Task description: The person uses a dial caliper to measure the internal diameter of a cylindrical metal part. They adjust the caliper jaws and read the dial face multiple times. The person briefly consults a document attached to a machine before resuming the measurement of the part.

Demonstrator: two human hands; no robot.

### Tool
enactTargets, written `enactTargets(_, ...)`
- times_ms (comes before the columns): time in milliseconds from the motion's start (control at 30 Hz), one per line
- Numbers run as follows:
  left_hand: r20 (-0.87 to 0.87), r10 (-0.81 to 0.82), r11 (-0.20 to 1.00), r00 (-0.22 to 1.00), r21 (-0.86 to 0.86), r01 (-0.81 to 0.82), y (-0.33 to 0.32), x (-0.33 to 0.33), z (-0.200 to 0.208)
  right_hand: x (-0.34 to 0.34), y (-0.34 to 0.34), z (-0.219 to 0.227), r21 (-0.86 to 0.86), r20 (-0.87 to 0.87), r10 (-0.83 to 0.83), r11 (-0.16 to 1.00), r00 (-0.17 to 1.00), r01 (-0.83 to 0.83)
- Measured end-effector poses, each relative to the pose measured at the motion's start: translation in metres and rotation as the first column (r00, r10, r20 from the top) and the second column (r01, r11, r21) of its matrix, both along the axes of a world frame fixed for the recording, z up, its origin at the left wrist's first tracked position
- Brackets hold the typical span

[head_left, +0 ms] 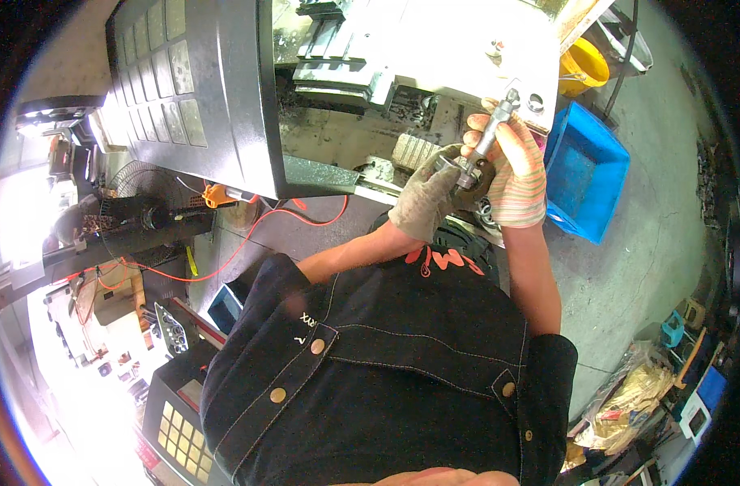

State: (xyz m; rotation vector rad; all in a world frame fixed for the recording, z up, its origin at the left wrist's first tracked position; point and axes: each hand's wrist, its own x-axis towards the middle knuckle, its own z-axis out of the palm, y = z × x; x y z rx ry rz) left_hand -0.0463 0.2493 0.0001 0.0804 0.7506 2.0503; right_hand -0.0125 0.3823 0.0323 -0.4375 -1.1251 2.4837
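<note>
My right hand [519,174], in a white knit glove with orange and green stripes, is closed around a silver micrometer [488,139]. The micrometer slants, its barrel end up and its dark curved frame [485,180] low between my two hands. My left hand [425,193], in a dirty grey glove, pinches a small shiny metal part [465,172] against the micrometer's lower end. The fingers and frame partly hide that part, so its full shape cannot be made out. On the white surface just beyond my right hand stands a small metal ring [535,102].
Ahead is a machine bed [337,121] with a metal fixture [345,77], beside a dark machine door [200,89] on the left. A blue bin [584,174] and a yellow bucket [584,65] stand right. A red-orange cable [248,235] crosses the floor, near a fan [147,198].
</note>
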Motion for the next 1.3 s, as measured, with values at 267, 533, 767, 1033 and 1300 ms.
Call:
enactTargets(267,-0.069,0.042,0.993,0.997,-0.108,-0.049,0.004,0.003,-0.003,0.0,0.0,-0.001,-0.004,0.004,-0.002,1.0,1.0,0.002)
enactTargets(533,-0.004,0.03,0.999,1.0,0.032,-0.03,0.002,0.001,-0.003,-0.001,0.001,-0.003,-0.018,-0.005,0.005,1.0,1.0,-0.005)
enactTargets(767,-0.027,0.035,0.999,0.999,0.027,-0.034,0.003,0.0,-0.01,0.0,0.0,-0.002,-0.014,-0.01,-0.006,1.0,1.0,0.006)
enactTargets(1033,0.031,0.058,0.998,0.998,0.034,-0.059,0.004,0.003,0.003,0.0,-0.003,0.0,-0.006,-0.002,-0.025,1.0,1.0,0.025)
enactTargets(1300,0.037,0.046,0.994,0.998,0.095,-0.049,0.003,0.003,-0.002,0.002,-0.003,-0.003,-0.016,0.001,-0.042,0.999,0.999,0.042)
